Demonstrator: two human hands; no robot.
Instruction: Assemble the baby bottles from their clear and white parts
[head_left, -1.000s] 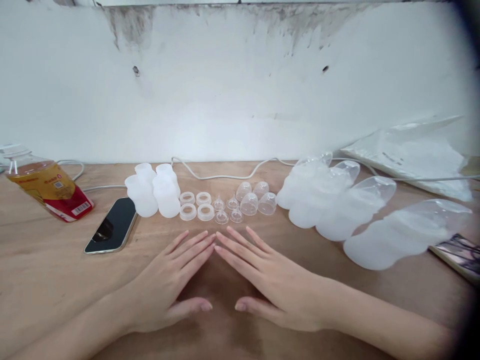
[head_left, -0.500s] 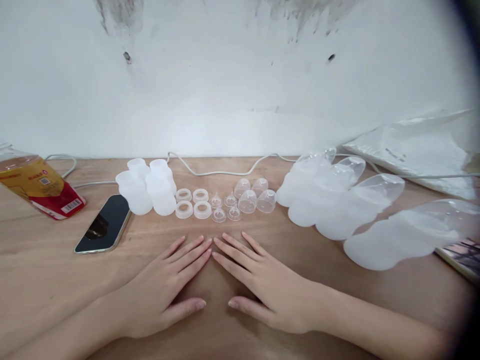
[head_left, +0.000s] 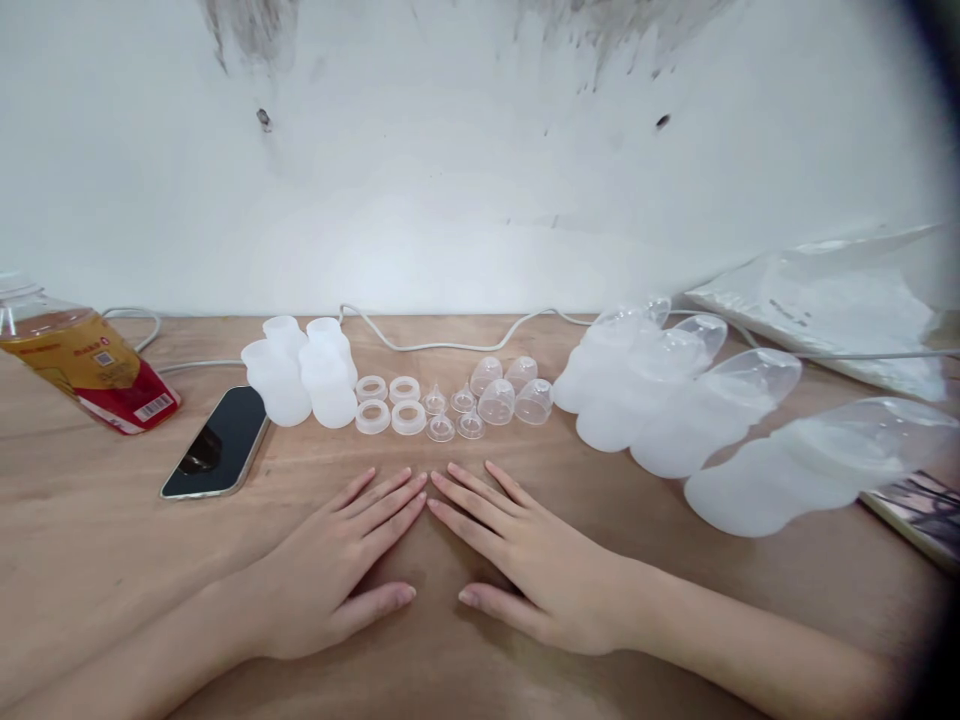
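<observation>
My left hand (head_left: pixel 352 560) lies flat on the wooden table (head_left: pixel 480 690), fingers spread and holding nothing. Mirroring it, my right hand (head_left: pixel 525 555) also rests palm down and empty, its fingertips close to the left ones. Beyond the fingers stand several frosted bottle bodies (head_left: pixel 328 385), then several screw rings (head_left: pixel 408 418), several clear silicone nipples (head_left: pixel 441 428) and several clear domed caps (head_left: pixel 496 402), each kind in its own small group. To the right, a slanting row of capped baby bottles (head_left: pixel 757 480) reaches toward my right forearm.
A black-screened phone (head_left: pixel 217 445) lies left of the bottle bodies, beside a drink bottle (head_left: pixel 112 370) with a red and yellow label. Along the wall runs a white cable (head_left: pixel 442 346). A plastic bag (head_left: pixel 832 300) and a patterned flat object (head_left: pixel 919 510) are at the right.
The view has shifted slightly, so the items on the left appear a little farther right. Both hands stay flat in the same place, and nothing has been picked up.
</observation>
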